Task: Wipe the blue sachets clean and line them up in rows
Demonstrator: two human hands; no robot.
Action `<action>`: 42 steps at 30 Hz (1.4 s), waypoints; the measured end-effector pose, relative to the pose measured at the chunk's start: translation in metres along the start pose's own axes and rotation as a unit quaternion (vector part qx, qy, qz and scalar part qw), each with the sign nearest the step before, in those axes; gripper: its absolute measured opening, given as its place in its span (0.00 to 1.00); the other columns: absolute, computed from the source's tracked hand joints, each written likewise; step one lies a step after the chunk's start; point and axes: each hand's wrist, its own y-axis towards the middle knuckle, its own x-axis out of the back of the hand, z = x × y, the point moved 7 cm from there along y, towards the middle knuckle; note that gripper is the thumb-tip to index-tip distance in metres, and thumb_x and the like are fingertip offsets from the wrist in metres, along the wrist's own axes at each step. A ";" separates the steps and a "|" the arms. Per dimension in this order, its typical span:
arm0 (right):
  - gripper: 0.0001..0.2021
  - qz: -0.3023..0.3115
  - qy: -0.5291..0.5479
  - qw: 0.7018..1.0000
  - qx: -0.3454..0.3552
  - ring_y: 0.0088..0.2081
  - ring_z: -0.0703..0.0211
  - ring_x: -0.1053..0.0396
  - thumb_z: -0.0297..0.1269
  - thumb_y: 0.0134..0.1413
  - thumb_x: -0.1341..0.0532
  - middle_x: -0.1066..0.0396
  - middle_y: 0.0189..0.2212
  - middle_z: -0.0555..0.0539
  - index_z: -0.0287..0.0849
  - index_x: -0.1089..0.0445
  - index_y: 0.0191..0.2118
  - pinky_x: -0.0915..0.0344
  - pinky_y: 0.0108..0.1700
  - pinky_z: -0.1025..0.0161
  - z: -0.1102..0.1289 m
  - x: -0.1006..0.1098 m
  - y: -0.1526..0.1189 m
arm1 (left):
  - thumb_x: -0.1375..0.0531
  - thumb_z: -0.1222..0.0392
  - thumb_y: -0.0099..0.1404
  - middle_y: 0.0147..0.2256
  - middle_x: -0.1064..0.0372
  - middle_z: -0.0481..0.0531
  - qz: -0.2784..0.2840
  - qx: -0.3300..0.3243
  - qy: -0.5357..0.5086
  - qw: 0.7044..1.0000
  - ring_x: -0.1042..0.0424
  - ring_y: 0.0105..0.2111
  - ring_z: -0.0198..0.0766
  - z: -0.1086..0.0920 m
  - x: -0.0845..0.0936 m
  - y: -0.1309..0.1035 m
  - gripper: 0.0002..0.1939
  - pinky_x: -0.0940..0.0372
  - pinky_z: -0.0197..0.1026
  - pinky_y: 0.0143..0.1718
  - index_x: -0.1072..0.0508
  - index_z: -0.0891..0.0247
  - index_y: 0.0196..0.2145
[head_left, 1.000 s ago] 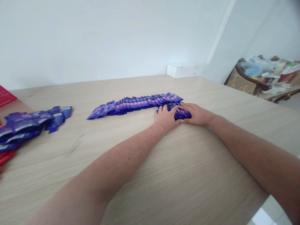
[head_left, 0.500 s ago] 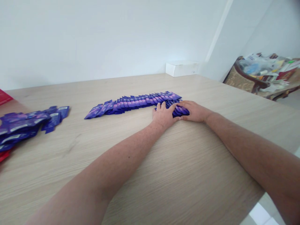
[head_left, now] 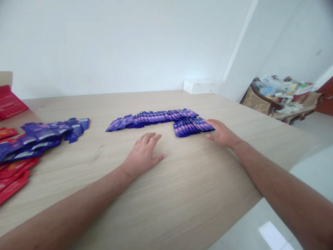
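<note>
Purple sachets lie overlapped in a long row [head_left: 153,118] across the middle of the table. In front of its right end is a shorter row of purple sachets [head_left: 191,126]. My right hand [head_left: 221,133] is at the right end of that short row, thumb and fingers apart, fingertips at the last sachets. My left hand [head_left: 144,152] is over the bare wood in front of the long row, fingers spread, holding nothing. A loose pile of purple sachets [head_left: 47,137] lies at the left.
Red packets [head_left: 15,177] lie beside and under the left pile. A red box [head_left: 11,104] stands behind it. A white box [head_left: 199,86] sits at the table's back edge by the wall. Beyond the right edge, a carved seat [head_left: 260,99] bears plastic bags and clutter.
My left hand has let go of the short row and moved left, toward me, with its fingers spread. My right hand stays at the row's right end. The view has turned slightly left.
</note>
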 end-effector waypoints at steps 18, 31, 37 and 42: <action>0.19 0.101 0.164 0.981 0.026 0.35 0.56 0.31 0.41 0.64 0.44 0.31 0.38 0.47 0.48 0.34 0.58 0.31 0.38 0.57 0.294 -0.032 0.007 | 0.43 0.57 0.68 0.47 0.25 0.55 0.026 0.088 -0.052 0.994 0.28 0.50 0.43 0.114 0.108 -0.196 0.14 0.35 0.45 0.56 0.26 0.62 0.49; 0.21 0.080 0.242 0.958 0.134 0.38 0.53 0.28 0.34 0.57 0.40 0.29 0.46 0.42 0.45 0.32 0.56 0.28 0.43 0.53 0.452 -0.124 0.197 | 0.44 0.58 0.66 0.35 0.24 0.54 0.033 0.023 -0.038 0.999 0.26 0.39 0.45 0.100 0.103 -0.198 0.09 0.31 0.45 0.44 0.24 0.60 0.40; 0.20 0.101 0.266 0.950 0.125 0.38 0.54 0.29 0.33 0.58 0.42 0.29 0.45 0.42 0.44 0.32 0.56 0.28 0.45 0.52 0.470 -0.144 0.191 | 0.47 0.61 0.68 0.39 0.24 0.54 -0.048 0.139 0.024 0.989 0.26 0.43 0.43 0.164 0.168 -0.210 0.12 0.33 0.43 0.48 0.25 0.61 0.44; 0.20 0.180 0.268 0.942 0.087 0.34 0.54 0.29 0.36 0.60 0.44 0.29 0.46 0.43 0.51 0.34 0.58 0.27 0.36 0.53 0.433 -0.120 0.116 | 0.49 0.59 0.69 0.47 0.25 0.54 -0.029 0.229 0.140 0.963 0.29 0.49 0.45 0.296 0.214 -0.173 0.17 0.37 0.45 0.55 0.26 0.62 0.50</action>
